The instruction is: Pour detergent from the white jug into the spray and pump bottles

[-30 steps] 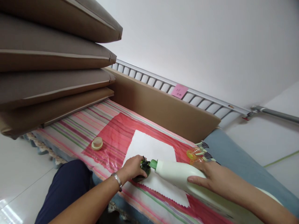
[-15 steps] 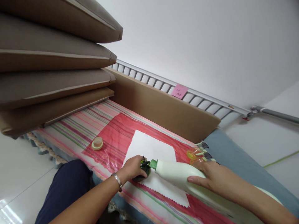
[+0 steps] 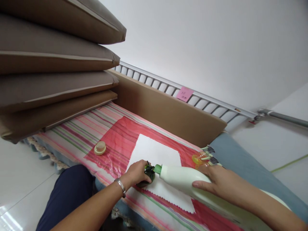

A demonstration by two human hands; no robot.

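A large white bottle (image 3: 179,179) with a green neck lies tilted over a white cloth (image 3: 154,154). My right hand (image 3: 215,184) wraps round the bottle's body. Its green spout points into a small dark green bottle (image 3: 149,173) that stands on the cloth. My left hand (image 3: 136,173), with a silver bracelet at the wrist, is closed round that small bottle. The cloth lies on a red plastic sheet (image 3: 115,141) over a striped blanket (image 3: 79,128).
A round beige cap (image 3: 100,148) lies on the red sheet to the left. A small clear bottle with an orange cap (image 3: 201,159) lies behind the white bottle. Stacked brown cushions (image 3: 48,64) overhang the left. A cardboard panel (image 3: 168,112) stands along the far edge.
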